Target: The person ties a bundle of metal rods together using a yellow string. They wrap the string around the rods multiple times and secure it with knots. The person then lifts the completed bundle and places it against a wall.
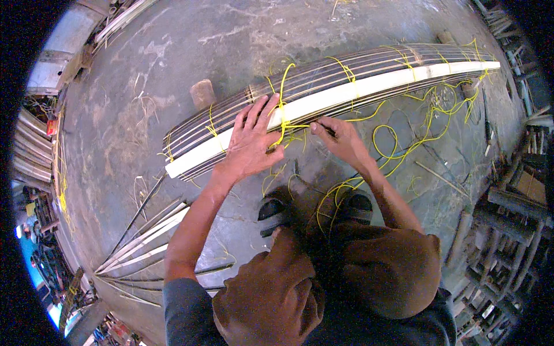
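Observation:
A long bundle of thin dark and pale slats [300, 85] lies across the floor in front of me, bound at several places with yellow cord. Along its near side runs a wide pale strip [329, 97]. My left hand [251, 138] lies on the strip, with the fingers stretched over the slats and the thumb by a loop of yellow cord [282, 95]. To its right, just below the bundle, my right hand [340, 138] pinches the cord, which runs taut from the loop. What lies under my left palm is hidden.
Loose yellow cord [398, 151] coils on the floor at the right and trails down past my feet. Pale loose strips [147, 235] fan out at the lower left. A wooden block [202, 93] stands beyond the bundle. Stacked wood [508, 225] lines the right side.

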`<state>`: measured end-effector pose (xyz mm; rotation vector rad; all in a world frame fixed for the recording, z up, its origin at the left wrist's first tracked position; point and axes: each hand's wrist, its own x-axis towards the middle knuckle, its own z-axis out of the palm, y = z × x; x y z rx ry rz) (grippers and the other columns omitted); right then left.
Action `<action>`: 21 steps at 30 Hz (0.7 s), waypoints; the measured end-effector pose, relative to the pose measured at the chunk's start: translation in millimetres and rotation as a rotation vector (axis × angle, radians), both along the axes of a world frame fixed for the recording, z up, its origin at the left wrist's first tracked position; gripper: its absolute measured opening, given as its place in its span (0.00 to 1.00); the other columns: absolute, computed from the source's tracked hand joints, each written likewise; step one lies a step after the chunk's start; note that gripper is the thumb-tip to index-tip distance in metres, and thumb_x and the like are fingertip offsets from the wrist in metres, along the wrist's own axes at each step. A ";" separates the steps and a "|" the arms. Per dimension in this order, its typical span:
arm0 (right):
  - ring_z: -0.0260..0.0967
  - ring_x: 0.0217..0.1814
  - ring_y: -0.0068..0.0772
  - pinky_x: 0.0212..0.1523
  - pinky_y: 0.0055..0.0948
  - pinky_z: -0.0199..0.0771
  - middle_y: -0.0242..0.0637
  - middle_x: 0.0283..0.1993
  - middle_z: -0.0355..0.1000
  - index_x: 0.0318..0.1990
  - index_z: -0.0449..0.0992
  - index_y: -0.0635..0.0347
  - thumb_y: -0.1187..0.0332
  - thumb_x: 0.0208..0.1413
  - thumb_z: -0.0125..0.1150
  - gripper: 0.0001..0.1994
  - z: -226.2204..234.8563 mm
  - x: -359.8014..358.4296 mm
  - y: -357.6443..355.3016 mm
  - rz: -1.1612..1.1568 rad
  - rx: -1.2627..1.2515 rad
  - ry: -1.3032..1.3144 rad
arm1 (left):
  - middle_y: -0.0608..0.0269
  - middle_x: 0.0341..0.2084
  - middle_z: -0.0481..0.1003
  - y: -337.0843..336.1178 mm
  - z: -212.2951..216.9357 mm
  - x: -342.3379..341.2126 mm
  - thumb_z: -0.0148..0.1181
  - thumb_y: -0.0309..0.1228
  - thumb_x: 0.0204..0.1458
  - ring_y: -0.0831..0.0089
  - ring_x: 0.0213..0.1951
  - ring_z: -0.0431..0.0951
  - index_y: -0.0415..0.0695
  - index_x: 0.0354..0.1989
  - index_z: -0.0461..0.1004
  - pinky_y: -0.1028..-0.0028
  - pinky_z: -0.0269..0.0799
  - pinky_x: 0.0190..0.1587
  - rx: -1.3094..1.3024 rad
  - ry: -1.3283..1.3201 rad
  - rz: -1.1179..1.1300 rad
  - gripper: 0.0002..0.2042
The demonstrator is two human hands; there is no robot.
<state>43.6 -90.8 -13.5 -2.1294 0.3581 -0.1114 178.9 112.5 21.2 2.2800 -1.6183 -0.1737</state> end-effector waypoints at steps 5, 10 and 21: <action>0.58 0.24 0.22 0.25 0.29 0.61 0.35 0.21 0.65 0.34 0.75 0.66 0.59 0.62 0.53 0.16 -4.2 4.8 8.9 0.112 0.059 0.035 | 0.56 0.70 0.46 10.9 1.9 5.6 0.60 0.40 0.39 0.54 0.70 0.43 0.46 0.28 0.81 0.50 0.43 0.66 0.098 0.007 -0.049 0.13; 0.57 0.25 0.19 0.26 0.27 0.60 0.27 0.22 0.64 0.30 0.73 0.64 0.57 0.63 0.51 0.18 -55.3 -15.7 -0.3 -0.028 0.213 0.023 | 0.52 0.68 0.49 8.7 -1.0 8.6 0.55 0.40 0.42 0.56 0.69 0.45 0.43 0.21 0.76 0.53 0.41 0.66 0.009 0.034 -0.118 0.12; 0.64 0.34 0.24 0.47 0.29 0.65 0.30 0.29 0.67 0.31 0.71 0.57 0.57 0.66 0.45 0.16 37.3 9.7 21.4 -0.297 1.096 -0.181 | 0.52 0.66 0.53 11.3 3.6 7.9 0.58 0.39 0.42 0.57 0.67 0.50 0.46 0.23 0.78 0.54 0.42 0.66 -0.021 0.015 -0.103 0.09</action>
